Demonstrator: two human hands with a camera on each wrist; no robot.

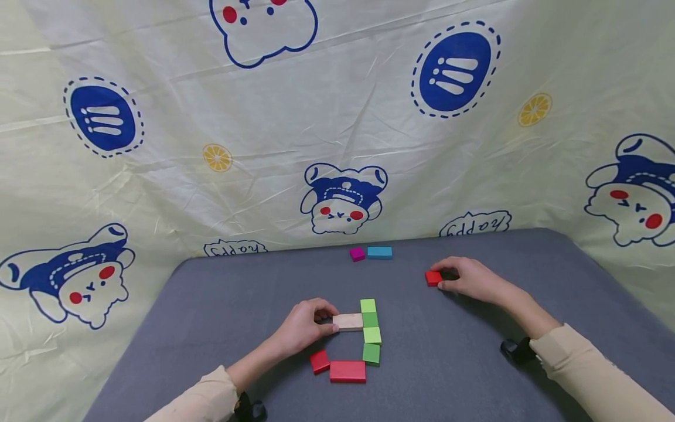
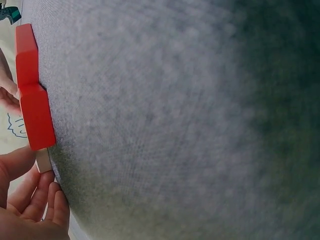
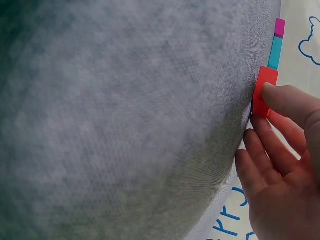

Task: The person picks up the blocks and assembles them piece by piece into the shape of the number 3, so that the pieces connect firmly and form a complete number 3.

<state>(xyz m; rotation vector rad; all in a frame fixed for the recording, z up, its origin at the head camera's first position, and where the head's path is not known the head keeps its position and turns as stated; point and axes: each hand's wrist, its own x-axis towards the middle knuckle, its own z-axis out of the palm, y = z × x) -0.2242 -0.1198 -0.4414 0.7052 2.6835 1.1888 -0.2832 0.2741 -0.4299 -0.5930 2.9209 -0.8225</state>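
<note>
My left hand pinches the left end of a plain wooden block, whose right end meets a column of green blocks. In the left wrist view, thumb and fingers of the left hand sit around that wooden block. Farther right on the table, my right hand holds a small red block between thumb and fingers. The right wrist view shows the thumb of the right hand on the face of this red block.
Nearest the person lie a larger red block and a smaller, angled red block. Toward the back edge of the grey table are a magenta block and a blue block. A printed curtain hangs behind.
</note>
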